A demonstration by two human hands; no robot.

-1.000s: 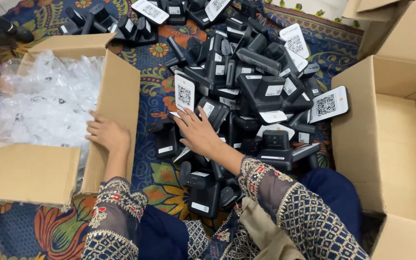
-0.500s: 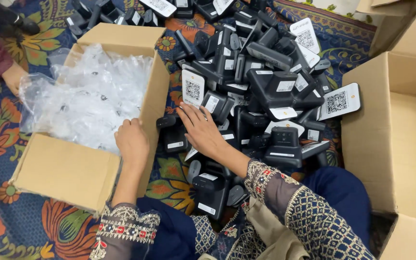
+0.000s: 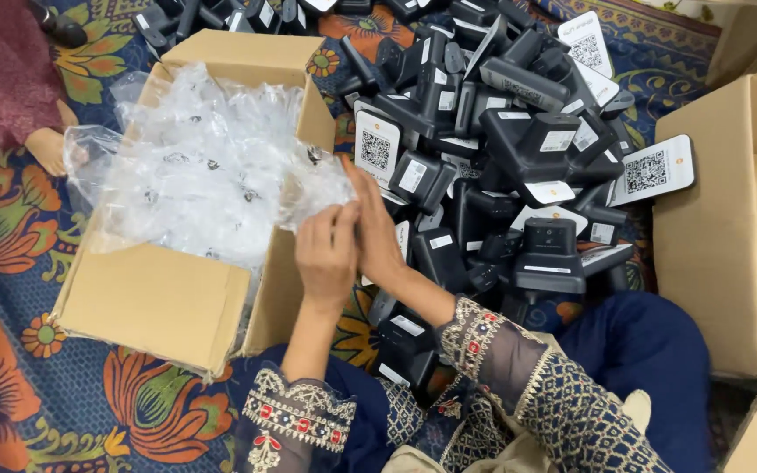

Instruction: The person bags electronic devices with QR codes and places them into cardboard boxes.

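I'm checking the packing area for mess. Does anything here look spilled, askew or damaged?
The black devices lie in a jumbled heap on the patterned mat, tilted every way, not stacked. Clear plastic bags bulge over the rim of the open cardboard box. No damage shows.

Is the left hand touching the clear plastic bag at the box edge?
Touching. The head view shows the left hand fingertips pinching the clear plastic bag pulled from the cardboard box.
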